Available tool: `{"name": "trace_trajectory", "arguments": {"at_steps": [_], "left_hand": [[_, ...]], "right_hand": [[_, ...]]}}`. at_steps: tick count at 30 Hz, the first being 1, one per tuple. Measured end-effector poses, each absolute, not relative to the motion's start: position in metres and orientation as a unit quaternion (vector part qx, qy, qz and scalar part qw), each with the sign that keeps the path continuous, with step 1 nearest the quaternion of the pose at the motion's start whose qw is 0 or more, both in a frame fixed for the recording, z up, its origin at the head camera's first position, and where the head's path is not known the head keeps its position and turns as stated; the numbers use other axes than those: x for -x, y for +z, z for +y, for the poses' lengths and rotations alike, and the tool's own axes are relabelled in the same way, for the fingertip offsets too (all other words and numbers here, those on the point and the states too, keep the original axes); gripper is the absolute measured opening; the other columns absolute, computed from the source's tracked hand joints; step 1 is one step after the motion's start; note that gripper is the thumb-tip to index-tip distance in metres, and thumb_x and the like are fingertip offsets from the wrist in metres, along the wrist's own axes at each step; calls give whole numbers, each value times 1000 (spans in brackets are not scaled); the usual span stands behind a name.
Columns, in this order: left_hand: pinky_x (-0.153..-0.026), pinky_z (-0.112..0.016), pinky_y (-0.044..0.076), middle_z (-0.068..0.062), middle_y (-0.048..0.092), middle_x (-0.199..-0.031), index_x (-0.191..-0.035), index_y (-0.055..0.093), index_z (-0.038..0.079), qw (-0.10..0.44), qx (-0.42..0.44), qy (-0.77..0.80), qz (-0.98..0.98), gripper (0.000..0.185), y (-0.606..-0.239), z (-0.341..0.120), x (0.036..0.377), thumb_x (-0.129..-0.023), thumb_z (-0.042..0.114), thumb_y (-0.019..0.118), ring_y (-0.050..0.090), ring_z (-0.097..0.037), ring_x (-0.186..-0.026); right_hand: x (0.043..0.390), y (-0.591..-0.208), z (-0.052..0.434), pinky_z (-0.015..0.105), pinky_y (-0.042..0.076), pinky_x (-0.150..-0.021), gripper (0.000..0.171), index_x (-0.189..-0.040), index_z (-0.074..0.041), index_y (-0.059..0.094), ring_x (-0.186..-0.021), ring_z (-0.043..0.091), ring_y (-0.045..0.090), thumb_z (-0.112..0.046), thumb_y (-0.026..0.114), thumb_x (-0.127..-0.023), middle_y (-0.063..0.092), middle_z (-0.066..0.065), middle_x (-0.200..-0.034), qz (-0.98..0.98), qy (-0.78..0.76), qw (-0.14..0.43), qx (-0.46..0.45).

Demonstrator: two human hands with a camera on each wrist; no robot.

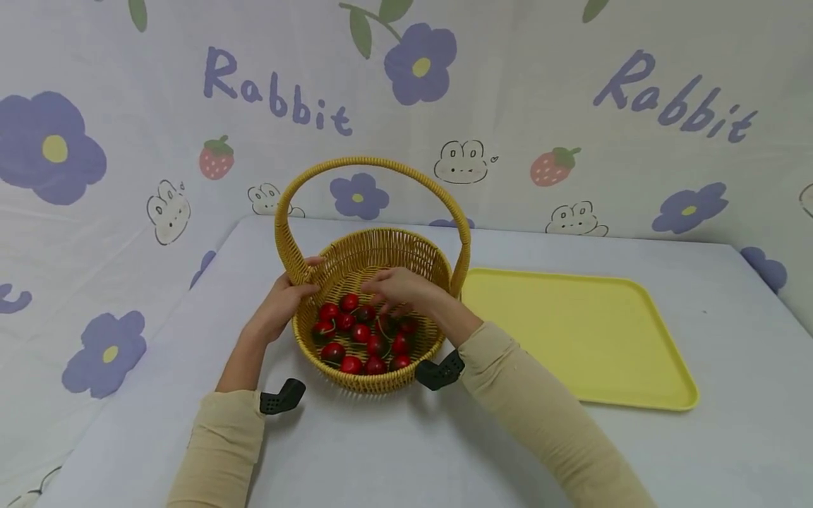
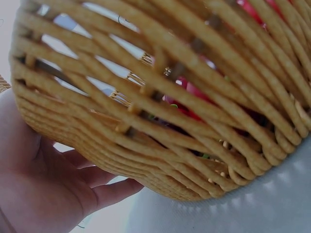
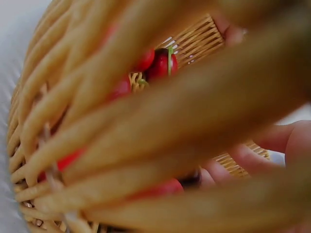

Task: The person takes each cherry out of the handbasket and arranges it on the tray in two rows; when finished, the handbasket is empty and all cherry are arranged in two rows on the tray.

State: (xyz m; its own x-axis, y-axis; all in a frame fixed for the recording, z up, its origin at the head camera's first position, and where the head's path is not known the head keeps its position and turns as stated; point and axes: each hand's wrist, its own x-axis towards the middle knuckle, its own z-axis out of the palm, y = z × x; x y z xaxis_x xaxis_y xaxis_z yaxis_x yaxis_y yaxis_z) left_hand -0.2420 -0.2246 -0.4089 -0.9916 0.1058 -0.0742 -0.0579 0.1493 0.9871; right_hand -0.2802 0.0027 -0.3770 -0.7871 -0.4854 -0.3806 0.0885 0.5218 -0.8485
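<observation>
Your left hand (image 1: pixel 279 305) grips the round tan woven basket (image 1: pixel 368 383) at its left rim, by the handle (image 1: pixel 375 161) base; your right hand (image 1: pixel 408 291) reaches over the right rim, fingers apart, contact unclear. Glossy red cherries (image 1: pixel 360 333) sit in the basket's near half. Flat yellow rectangular tray (image 1: pixel 571 339) just right, white tabletop (image 1: pixel 356 451) running out in front.
</observation>
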Motion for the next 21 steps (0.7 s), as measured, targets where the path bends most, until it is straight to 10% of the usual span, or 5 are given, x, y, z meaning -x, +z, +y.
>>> {"name": "trace_trajectory", "arguments": {"at_steps": [21], "left_hand": [[-104, -54, 25, -24, 35, -142, -144, 35, 3, 49, -20, 646, 761, 50, -410, -223, 242, -95, 0, 43, 36, -37, -128]], "right_hand": [[272, -394, -9, 28, 47, -70, 16, -96, -8, 64, -87, 18, 58, -18, 72, -86, 63, 4, -96, 879, -357, 203, 242]]}}
